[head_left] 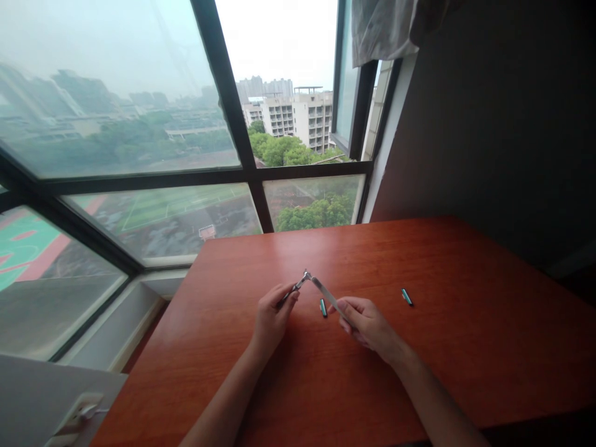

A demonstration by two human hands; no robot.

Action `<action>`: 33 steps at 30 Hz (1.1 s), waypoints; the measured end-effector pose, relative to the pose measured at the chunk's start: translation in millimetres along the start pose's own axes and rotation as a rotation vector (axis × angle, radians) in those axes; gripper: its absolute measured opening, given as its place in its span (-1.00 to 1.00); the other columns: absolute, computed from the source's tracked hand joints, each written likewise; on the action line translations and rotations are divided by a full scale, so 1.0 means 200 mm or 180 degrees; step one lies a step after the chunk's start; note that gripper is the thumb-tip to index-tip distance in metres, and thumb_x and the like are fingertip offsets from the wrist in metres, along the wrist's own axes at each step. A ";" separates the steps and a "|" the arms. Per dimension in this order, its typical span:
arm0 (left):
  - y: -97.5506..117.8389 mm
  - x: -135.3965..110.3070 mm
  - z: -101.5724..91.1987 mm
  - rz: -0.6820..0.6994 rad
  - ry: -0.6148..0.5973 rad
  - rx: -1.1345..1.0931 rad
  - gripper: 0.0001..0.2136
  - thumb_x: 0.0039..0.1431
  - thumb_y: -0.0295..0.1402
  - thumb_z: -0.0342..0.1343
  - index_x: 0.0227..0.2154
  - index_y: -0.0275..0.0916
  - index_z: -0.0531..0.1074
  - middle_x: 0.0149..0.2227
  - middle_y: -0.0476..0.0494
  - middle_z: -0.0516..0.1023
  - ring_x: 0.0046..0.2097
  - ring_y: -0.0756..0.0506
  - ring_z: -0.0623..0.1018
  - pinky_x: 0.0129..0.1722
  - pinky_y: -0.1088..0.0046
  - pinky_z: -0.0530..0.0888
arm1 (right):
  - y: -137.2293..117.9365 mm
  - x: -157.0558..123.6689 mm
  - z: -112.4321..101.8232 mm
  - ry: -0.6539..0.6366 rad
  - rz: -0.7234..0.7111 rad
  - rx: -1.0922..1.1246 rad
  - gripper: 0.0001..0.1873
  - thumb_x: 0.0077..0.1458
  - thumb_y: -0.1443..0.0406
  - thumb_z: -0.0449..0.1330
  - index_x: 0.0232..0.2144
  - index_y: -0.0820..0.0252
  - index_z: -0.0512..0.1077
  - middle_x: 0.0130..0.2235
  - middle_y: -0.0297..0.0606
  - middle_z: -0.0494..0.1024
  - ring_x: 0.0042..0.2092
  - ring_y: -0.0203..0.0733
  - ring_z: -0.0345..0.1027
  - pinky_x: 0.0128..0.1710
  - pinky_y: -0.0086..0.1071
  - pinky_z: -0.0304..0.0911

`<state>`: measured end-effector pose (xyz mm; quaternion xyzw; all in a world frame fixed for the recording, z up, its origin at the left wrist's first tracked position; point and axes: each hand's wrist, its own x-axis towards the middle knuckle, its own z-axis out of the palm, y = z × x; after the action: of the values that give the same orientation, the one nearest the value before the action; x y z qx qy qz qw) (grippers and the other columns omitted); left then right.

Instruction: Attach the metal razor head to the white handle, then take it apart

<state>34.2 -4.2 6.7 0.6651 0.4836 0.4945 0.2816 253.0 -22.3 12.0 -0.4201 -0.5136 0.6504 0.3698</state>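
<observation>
My left hand is closed around a dark razor handle, its silvery head end pointing up and away from me. In my right hand is a slim pale-grey stick, shaped somewhat like a toothbrush; its exact kind is unclear. The stick's far end meets or nearly meets the handle's metal end, and I cannot tell if they touch. Between my hands, a teal-and-black razor cartridge lies on the table. Another razor cartridge rests farther right, apart from both hands.
The reddish-brown wooden table reaches up to large dark-framed windows. A grey curtain hangs at the upper right, beside a dark wall. At the lower left, a plug sits in a wall socket.
</observation>
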 end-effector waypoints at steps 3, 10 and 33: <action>0.00 0.00 0.00 -0.0069 0.0095 -0.0115 -0.79 0.20 -0.28 0.08 -0.23 -0.27 0.52 -0.42 -0.08 0.43 -0.38 -0.03 0.40 -0.39 0.52 0.33 | 0.01 0.01 0.00 0.0006 -0.0055 0.0011 -0.49 0.09 -0.08 0.08 -0.30 0.26 0.45 -0.65 -0.51 0.22 -0.73 -0.51 -0.13 -0.79 -0.57 -0.24; 0.02 -0.01 0.01 0.0024 -0.0176 -0.0043 -0.76 0.21 -0.24 0.07 -0.25 -0.29 0.54 -0.46 -0.09 0.43 -0.41 -0.03 0.39 -0.41 0.52 0.33 | 0.03 0.01 0.00 0.0064 -0.0183 -0.0084 -0.50 0.11 -0.07 0.07 -0.31 0.27 0.45 -0.65 -0.50 0.23 -0.72 -0.49 -0.10 -0.76 -0.55 -0.21; 0.04 -0.01 0.03 0.0136 -0.0243 0.0195 -0.76 0.20 -0.26 0.07 -0.22 -0.30 0.54 -0.42 -0.15 0.51 -0.38 -0.06 0.45 -0.38 0.49 0.36 | 0.06 0.04 -0.02 0.0432 -0.0419 -0.0335 -0.49 0.13 -0.07 0.06 -0.33 0.28 0.48 -0.64 -0.46 0.25 -0.67 -0.44 -0.03 -0.71 -0.51 -0.12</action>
<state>42.4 -8.4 9.8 0.7020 0.4731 0.4596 0.2686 252.7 -17.1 -1.0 -0.4473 -0.5473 0.5669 0.4231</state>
